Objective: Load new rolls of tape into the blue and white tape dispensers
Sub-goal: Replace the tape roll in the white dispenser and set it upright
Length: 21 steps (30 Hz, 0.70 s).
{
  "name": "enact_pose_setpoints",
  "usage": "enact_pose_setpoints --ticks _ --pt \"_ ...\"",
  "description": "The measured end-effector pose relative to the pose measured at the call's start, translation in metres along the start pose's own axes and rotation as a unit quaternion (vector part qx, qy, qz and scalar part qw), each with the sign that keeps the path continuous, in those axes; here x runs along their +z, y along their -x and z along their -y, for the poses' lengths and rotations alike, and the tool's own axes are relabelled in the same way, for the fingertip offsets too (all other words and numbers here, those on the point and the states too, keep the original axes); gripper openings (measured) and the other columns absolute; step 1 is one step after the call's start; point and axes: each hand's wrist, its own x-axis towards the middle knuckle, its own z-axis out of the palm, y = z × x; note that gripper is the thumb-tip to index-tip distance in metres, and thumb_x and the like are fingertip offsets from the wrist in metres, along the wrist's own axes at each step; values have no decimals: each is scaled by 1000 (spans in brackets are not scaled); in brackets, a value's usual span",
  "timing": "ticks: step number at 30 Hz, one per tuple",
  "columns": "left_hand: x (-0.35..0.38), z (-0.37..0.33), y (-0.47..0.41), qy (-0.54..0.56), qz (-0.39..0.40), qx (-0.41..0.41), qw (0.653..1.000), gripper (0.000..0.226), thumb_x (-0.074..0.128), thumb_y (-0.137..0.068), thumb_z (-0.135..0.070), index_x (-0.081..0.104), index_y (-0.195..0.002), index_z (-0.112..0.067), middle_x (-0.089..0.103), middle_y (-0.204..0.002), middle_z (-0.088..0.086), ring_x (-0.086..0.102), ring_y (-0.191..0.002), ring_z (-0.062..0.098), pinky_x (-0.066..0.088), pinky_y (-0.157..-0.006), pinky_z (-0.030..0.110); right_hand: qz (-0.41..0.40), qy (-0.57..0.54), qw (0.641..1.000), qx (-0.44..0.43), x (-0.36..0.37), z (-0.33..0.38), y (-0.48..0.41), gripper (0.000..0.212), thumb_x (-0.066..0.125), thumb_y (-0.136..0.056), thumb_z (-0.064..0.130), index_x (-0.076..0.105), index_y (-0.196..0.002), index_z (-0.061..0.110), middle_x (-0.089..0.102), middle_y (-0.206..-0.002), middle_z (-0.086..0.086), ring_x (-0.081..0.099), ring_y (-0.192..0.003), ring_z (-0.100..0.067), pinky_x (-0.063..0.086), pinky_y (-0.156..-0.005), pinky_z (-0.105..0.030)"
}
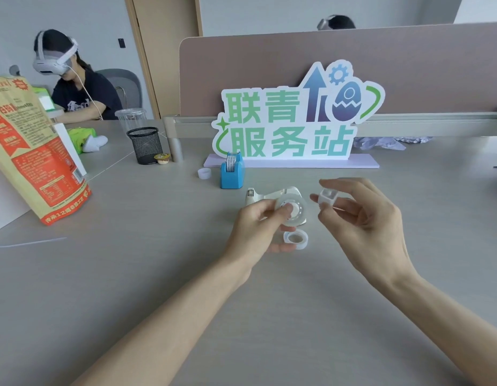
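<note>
Mid-desk, L hand (258, 227) clamped on a clear tape roll (298, 211), thumb over the hub, other fingers curled behind the rim. R hand (364, 218) just beside, thumb and forefinger pinching a small white plastic piece (328, 196), remaining fingers loosely bent and spread. Directly behind the held roll, partly hidden by it and by L fingers: white dispenser (272, 195), lying on the desk (158, 274), cutter end to the left. Below the held roll, flat on the desk between both hands: second clear roll (296, 239). Farther back, upright, w/ patterned tape in it: blue dispenser (232, 175), apart from both hands; near its left side, a small white ring (204, 173). Behind that, blocking much of the back edge: big cut-out sign (291, 121) w/ green characters on a pale base, in front of a brown divider (381, 59). Left side crowded: orange-and-tan bag (32, 151) standing at the edge, black mesh pen cup (145, 144), clear plastic cup (131, 118) behind it, small yellow-lidded pot (161, 158) at the pen cup's foot, green packet (81, 136). Far left, another person (80, 90) in a headset, seated. Crumpled pale sheet (386, 142) right of the sign.
</note>
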Motion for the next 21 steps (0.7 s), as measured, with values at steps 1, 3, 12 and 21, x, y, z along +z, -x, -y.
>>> enact_pose_setpoints --ticks 1,3,12,21 --pt "-1 0 0 11 3 -13 1000 22 62 -93 -22 70 -105 -6 66 -101 13 67 -73 9 58 -54 29 3 8 1000 -11 0 0 0 27 68 -83 3 71 -102 21 67 -104 11 71 -95 -10 54 -85 -20" --pt "-1 0 0 28 10 -30 999 22 60 -94 -22 70 -106 -6 68 -101 10 70 -75 12 58 -55 28 11 43 999 -23 1 -1 1 25 72 -82 7 72 -100 24 69 -101 16 65 -101 0 46 -88 -10" --pt "0 -6 2 67 22 -35 997 20 56 -96 -24 71 -103 -12 70 -95 5 74 -85 17 58 -56 30 29 46 998 -24 5 -7 2 23 82 -74 13 70 -90 25 70 -89 18 66 -86 0 46 -78 -4" --pt "1 -3 3 49 60 -2 997 20 56 -96 -18 71 -108 -12 72 -99 6 71 -99 16 60 -62 35 28 80 996 -32 3 -11 0 19 77 -79 12 72 -94 22 70 -89 17 66 -88 -4 49 -76 -8"
